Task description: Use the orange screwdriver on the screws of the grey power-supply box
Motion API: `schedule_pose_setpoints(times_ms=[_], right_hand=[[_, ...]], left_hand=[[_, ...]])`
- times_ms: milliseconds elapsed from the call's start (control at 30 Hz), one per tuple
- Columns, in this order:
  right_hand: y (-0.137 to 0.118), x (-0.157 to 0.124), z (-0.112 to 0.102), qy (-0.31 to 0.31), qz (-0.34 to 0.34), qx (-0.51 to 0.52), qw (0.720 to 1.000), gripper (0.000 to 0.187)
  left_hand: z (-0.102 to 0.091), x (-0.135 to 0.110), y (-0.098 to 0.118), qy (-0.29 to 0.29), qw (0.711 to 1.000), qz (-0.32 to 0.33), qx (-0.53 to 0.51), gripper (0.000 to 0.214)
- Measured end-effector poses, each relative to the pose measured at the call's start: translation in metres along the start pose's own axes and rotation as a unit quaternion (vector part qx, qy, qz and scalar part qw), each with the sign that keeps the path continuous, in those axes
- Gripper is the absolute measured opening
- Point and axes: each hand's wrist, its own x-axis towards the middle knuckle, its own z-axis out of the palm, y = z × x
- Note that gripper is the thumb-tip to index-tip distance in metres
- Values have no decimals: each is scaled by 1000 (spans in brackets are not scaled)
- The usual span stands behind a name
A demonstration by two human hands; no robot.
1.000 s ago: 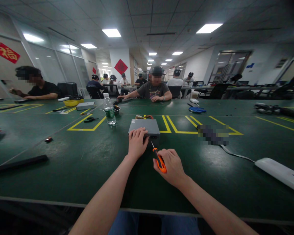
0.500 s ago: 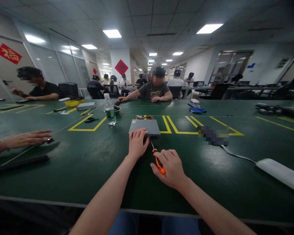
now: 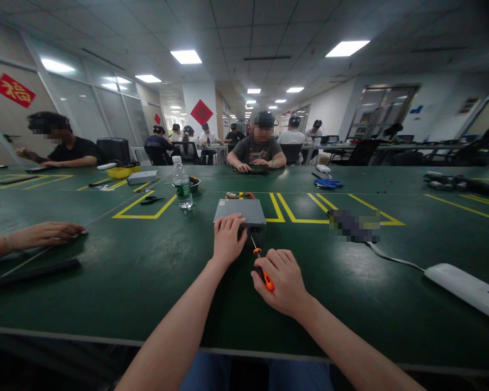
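A grey metal computer power supply lies on the green table in front of me, with a bundle of coloured wires at its far side. My left hand grips its near left edge, fingers over the top. In my right hand is an orange-and-black screwdriver, its handle wrapped by my fingers. The thin shaft points up at the near face of the power supply, beside a socket. Whether the tip sits in a screw is too small to tell.
A water bottle stands beyond the power supply to the left, near a small bowl. At right are a pixelated dark object and a white power strip. A co-worker's hand and a black bar are at left.
My right hand has turned slightly on the screwdriver handle; my left hand and the power supply stay put. The person opposite has drawn an outstretched arm in. The co-worker's hand at left has lowered.
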Motion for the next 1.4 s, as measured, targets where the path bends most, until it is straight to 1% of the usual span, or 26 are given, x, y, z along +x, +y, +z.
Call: schedule_pose_setpoints(times_ms=[100, 167, 300, 467, 667, 733, 867, 967, 1067, 1233, 1400], right_hand=[[1, -1, 2, 27, 26, 25, 999, 22], [2, -2, 3, 32, 30, 32, 999, 18], [2, -3, 3, 13, 3, 14, 1000, 8], [0, -1, 0, 7, -13, -16, 1000, 8], [3, 0, 2, 27, 36, 19, 999, 21], [4, -1, 4, 33, 47, 31, 998, 19], [3, -2, 4, 16, 12, 21, 1000, 8], [2, -2, 2, -7, -2, 4, 1000, 8], [2, 0, -1, -19, 5, 15, 1000, 11], [3, 0, 2, 11, 36, 43, 998, 18], [4, -3, 5, 6, 8, 16, 1000, 9]], left_hand=[[0, 0, 0, -2, 1000, 0, 1, 22], [-1, 0, 0, -3, 1000, 1, 2, 22], [-2, 0, 0, -2, 1000, 5, 5, 22], [-1, 0, 0, 1, 1000, 2, 5, 23], [0, 0, 0, -4, 1000, 1, 4, 23], [0, -1, -1, -6, 1000, 2, 5, 23], [-1, -1, -1, -5, 1000, 3, 7, 23], [0, -1, -1, -3, 1000, 4, 9, 23], [2, -1, -1, -4, 1000, 2, 9, 22], [2, -1, -2, -2, 1000, 0, 5, 23], [1, -1, -2, -3, 1000, 2, 6, 24]])
